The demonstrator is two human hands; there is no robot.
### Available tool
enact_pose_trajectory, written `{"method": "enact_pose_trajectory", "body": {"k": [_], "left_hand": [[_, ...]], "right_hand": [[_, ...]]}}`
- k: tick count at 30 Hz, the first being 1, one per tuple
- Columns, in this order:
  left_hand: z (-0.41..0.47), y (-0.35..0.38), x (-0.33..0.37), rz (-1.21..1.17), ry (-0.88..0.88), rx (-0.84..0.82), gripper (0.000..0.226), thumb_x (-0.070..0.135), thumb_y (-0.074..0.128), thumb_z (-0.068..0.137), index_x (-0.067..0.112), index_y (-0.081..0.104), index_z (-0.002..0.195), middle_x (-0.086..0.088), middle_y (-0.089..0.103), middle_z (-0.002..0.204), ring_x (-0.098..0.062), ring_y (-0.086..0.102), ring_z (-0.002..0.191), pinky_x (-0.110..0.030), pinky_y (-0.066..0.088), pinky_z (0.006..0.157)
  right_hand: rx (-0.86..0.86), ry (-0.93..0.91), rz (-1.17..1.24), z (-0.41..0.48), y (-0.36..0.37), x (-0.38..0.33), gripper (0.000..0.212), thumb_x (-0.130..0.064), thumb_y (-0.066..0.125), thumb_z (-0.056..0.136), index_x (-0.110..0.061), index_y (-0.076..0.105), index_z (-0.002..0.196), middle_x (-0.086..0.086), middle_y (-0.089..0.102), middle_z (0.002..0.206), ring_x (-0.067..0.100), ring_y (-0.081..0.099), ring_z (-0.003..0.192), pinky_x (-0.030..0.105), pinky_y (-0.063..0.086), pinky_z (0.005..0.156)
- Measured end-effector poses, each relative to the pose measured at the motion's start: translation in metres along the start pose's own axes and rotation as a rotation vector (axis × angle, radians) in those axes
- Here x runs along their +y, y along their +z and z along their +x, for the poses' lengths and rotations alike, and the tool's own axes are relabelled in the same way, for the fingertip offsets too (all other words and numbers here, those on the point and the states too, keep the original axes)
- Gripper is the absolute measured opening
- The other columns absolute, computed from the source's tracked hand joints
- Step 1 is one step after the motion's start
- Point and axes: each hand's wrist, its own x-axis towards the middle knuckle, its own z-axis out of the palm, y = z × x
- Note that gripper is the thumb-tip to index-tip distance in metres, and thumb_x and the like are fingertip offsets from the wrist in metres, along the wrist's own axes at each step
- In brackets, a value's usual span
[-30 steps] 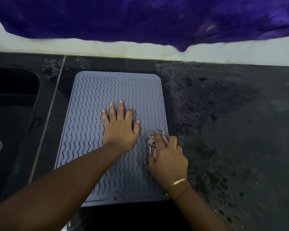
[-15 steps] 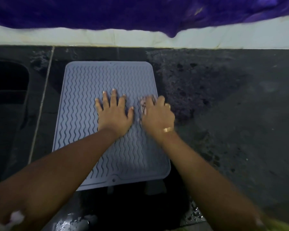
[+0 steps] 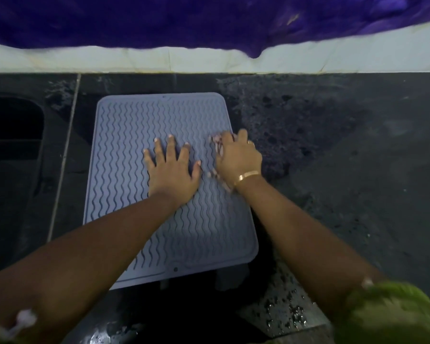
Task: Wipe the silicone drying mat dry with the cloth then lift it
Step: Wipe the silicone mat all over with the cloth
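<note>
Gold bracelet (image 3: 246, 175), finger ring (image 3: 251, 143), green sleeve (image 3: 392, 316).

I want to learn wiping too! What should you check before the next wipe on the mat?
1. Left hand flat on the mat, pinning it: ok.
2. Cloth under the right hand: ok, though mostly hidden.
3. Cloth on the mat, not the counter: ok, at the mat's right edge.
4. Mat lying flat: ok.
5. Mat already dry: cannot tell, too dim.
6. Near edge fully on the counter: not ok, it seems to overhang.
</note>
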Motion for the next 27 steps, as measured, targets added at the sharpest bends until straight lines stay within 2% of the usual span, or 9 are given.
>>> {"method": "enact_pose_trajectory", "body": {"k": [3, 5, 10, 14, 19, 21, 24, 25, 27], "left_hand": [[0.000, 0.000, 0.001, 0.003, -0.010, 0.004, 0.061, 0.054, 0.019, 0.093, 0.022, 0.023, 0.145, -0.011, 0.004, 0.158, -0.036, -0.006, 0.144, -0.056, -0.007, 0.114], [0.000, 0.001, 0.001, -0.002, -0.013, 0.009, 0.061, 0.053, 0.019, 0.093, 0.021, 0.025, 0.145, -0.011, 0.004, 0.158, -0.036, -0.005, 0.144, -0.056, -0.007, 0.113], [0.001, 0.001, 0.001, -0.014, -0.014, 0.019, 0.059, 0.052, 0.022, 0.094, 0.019, 0.028, 0.143, -0.012, 0.007, 0.158, -0.038, -0.001, 0.143, -0.057, -0.004, 0.113], [0.001, 0.001, 0.002, -0.025, -0.018, 0.002, 0.058, 0.052, 0.022, 0.094, 0.019, 0.030, 0.142, -0.012, 0.008, 0.158, -0.039, 0.000, 0.143, -0.058, -0.004, 0.113], [0.001, 0.000, -0.002, -0.047, 0.012, -0.038, 0.060, 0.053, 0.024, 0.094, 0.019, 0.028, 0.144, -0.013, 0.007, 0.158, -0.040, -0.002, 0.143, -0.057, -0.008, 0.112], [0.006, -0.004, -0.007, -0.089, 0.039, -0.101, 0.062, 0.054, 0.028, 0.093, 0.021, 0.024, 0.146, -0.012, 0.002, 0.158, -0.038, -0.006, 0.143, -0.054, -0.011, 0.111], [0.011, -0.018, -0.017, -0.200, 0.035, -0.259, 0.060, 0.049, 0.036, 0.094, 0.024, 0.023, 0.147, -0.009, 0.001, 0.159, -0.032, -0.008, 0.144, -0.049, -0.012, 0.112], [0.008, -0.023, -0.019, -0.265, 0.032, -0.262, 0.054, 0.044, 0.039, 0.095, 0.022, 0.030, 0.144, -0.011, 0.010, 0.158, -0.032, -0.001, 0.144, -0.049, -0.009, 0.113], [-0.007, -0.032, -0.018, -0.454, 0.056, -0.123, 0.036, 0.028, 0.045, 0.096, 0.014, 0.051, 0.128, -0.017, 0.044, 0.139, -0.033, 0.032, 0.134, -0.049, 0.011, 0.115]], "right_hand": [[-0.020, -0.017, -0.034, 0.039, -0.001, -0.004, 0.039, -0.029, 0.051, 0.089, -0.009, 0.044, 0.122, 0.019, 0.041, 0.123, 0.040, 0.053, 0.101, 0.039, 0.042, 0.061], [-0.013, -0.011, -0.048, 0.033, -0.001, -0.005, 0.041, -0.031, 0.052, 0.088, -0.010, 0.043, 0.122, 0.018, 0.042, 0.121, 0.039, 0.053, 0.100, 0.037, 0.038, 0.059], [0.035, -0.042, -0.084, -0.063, 0.002, 0.001, 0.048, -0.040, 0.058, 0.084, -0.015, 0.047, 0.123, 0.015, 0.048, 0.114, 0.035, 0.054, 0.094, 0.035, 0.045, 0.056], [-0.055, -0.046, -0.075, -0.135, -0.003, 0.007, 0.062, -0.049, 0.066, 0.073, -0.020, 0.048, 0.125, 0.012, 0.050, 0.110, 0.034, 0.056, 0.091, 0.036, 0.051, 0.058], [-0.164, -0.023, -0.063, -0.182, -0.012, 0.014, 0.055, -0.048, 0.059, 0.075, -0.025, 0.045, 0.123, 0.008, 0.045, 0.112, 0.031, 0.056, 0.095, 0.036, 0.051, 0.064], [-0.226, 0.029, 0.039, -0.184, -0.018, 0.021, 0.050, -0.046, 0.055, 0.079, -0.028, 0.043, 0.124, 0.005, 0.043, 0.113, 0.029, 0.056, 0.098, 0.036, 0.050, 0.071], [-0.287, 0.165, 0.420, -0.173, -0.030, 0.029, 0.037, -0.039, 0.060, 0.080, -0.030, 0.055, 0.115, 0.004, 0.050, 0.105, 0.024, 0.058, 0.094, 0.033, 0.051, 0.079], [-0.281, 0.198, 0.552, -0.169, -0.033, 0.028, 0.031, -0.036, 0.062, 0.079, -0.028, 0.059, 0.109, 0.005, 0.055, 0.104, 0.022, 0.059, 0.093, 0.034, 0.052, 0.083], [-0.247, 0.243, 0.738, -0.162, -0.035, 0.026, 0.023, -0.031, 0.064, 0.079, -0.025, 0.062, 0.101, 0.010, 0.062, 0.105, 0.022, 0.061, 0.096, 0.038, 0.052, 0.088]]}}
